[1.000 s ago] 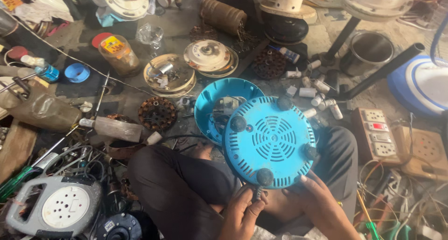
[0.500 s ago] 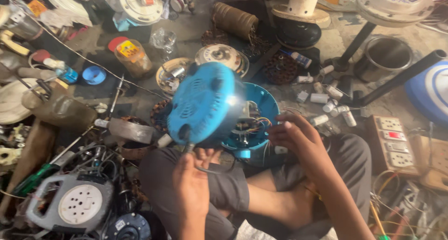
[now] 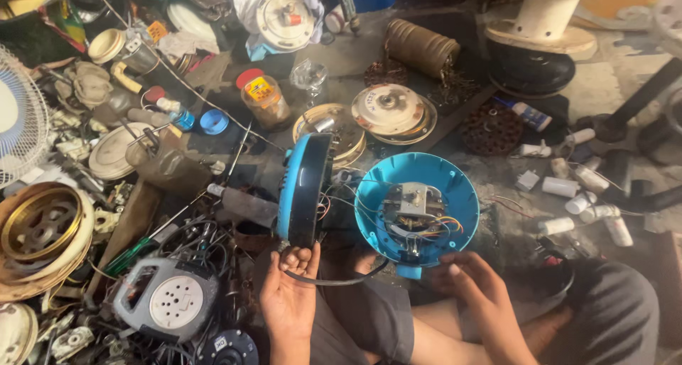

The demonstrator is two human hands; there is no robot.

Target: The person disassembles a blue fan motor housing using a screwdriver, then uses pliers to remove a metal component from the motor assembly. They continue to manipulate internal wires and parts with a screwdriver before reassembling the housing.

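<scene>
Cupped from below in the left hand point(image 3: 288, 297), the blue cover point(image 3: 304, 189) stood on edge, swung away from the round blue base point(image 3: 418, 207) it had sat against half a second earlier; the fingers were curled loosely around its lower rim, with a black cord point(image 3: 341, 280) running past the palm. Beside it the right hand point(image 3: 472, 287) steadied the base by its lower rim, fingers spread on the plastic rather than closed round it. With the two halves parted, the metal switch block point(image 3: 410, 203) and its coloured wires lay exposed, thin leads still joining cover and base. Both pieces rested over the seated person's lap, above a floor strewn with fan motors point(image 3: 387, 109), a grey cable reel point(image 3: 170, 301), a green screwdriver point(image 3: 135, 255) and white capacitors point(image 3: 579, 194).
</scene>
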